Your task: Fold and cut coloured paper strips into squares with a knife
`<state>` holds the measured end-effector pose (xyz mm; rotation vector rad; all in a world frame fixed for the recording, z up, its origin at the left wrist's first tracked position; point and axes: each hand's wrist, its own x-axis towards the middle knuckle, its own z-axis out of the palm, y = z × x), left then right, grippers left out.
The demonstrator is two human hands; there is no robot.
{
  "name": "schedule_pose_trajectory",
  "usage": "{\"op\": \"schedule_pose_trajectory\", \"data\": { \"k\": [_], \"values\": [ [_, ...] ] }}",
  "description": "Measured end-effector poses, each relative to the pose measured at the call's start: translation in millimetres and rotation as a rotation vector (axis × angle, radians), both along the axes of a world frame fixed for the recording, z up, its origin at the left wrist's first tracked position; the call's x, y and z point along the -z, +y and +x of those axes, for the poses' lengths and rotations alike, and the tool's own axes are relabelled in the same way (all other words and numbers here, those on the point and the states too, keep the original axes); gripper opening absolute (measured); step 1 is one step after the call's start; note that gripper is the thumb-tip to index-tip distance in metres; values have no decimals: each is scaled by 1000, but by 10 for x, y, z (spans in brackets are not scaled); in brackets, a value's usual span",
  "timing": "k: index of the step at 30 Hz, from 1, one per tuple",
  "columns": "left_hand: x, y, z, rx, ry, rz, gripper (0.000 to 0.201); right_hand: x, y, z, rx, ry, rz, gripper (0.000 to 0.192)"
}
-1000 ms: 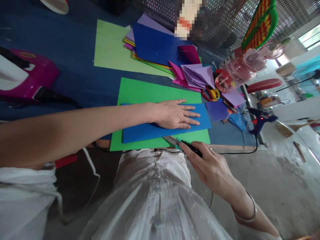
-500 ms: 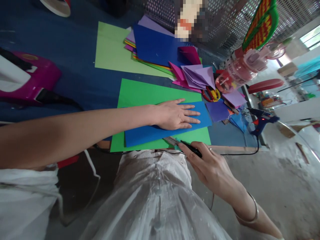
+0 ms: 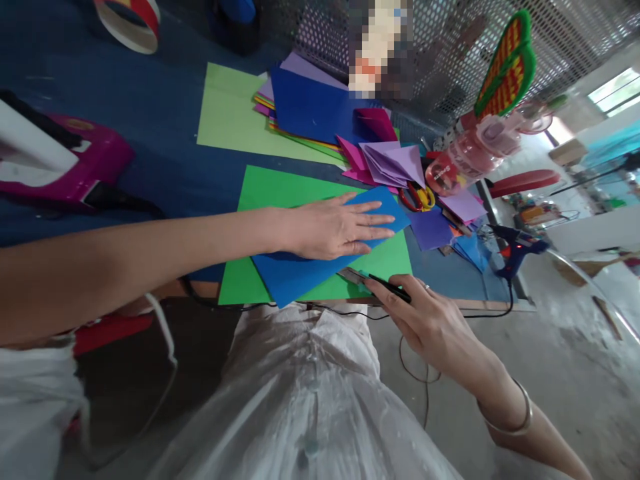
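Observation:
My left hand [image 3: 336,231] lies flat, fingers spread, on a blue sheet of paper [image 3: 299,279]. The blue sheet sits askew on top of a larger bright green sheet [image 3: 267,189], with one corner reaching the table's front edge. In my right hand [image 3: 431,323] is a utility knife [image 3: 389,288] with a black and teal handle. Its metal blade points left over the green sheet, close to the lower edge of the blue one. Whether the tip touches the paper I cannot tell.
Behind lie a pale green sheet [image 3: 223,110], a dark blue sheet [image 3: 313,103] and folded purple paper [image 3: 393,163]. Scissors [image 3: 417,197], a pink bottle [image 3: 463,157] and a glue gun [image 3: 519,248] stand or lie to the right. At left is a magenta device [image 3: 95,157] with a cord.
The blue sheet has turned on the green one under my left hand, its right end swinging away and its left corner nearer me. My right hand still holds the knife beside it.

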<state>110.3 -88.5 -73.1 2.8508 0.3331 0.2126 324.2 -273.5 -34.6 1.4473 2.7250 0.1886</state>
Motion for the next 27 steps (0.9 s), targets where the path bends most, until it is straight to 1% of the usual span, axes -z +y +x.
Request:
{"op": "schedule_pose_trajectory", "data": {
  "k": [3,7,14,19,22,27],
  "values": [
    [65,-4,-134,18,80,-42,57,19,15,27,-12,37,-6,46],
    [148,-20,-163,-13,128,-56,56,36,54,63,-27,53,-16,48],
    [172,-20,-157,-29,35,-112,51,49,129,92,-74,56,-43,48],
    [150,-33,-164,-41,53,-129,51,55,96,125,-92,31,-31,49],
    [156,-32,-166,-44,51,-129,51,54,91,126,-98,13,-20,48],
    [218,-21,-182,-20,-45,-95,49,45,128,86,-120,47,7,45]
  ]
}}
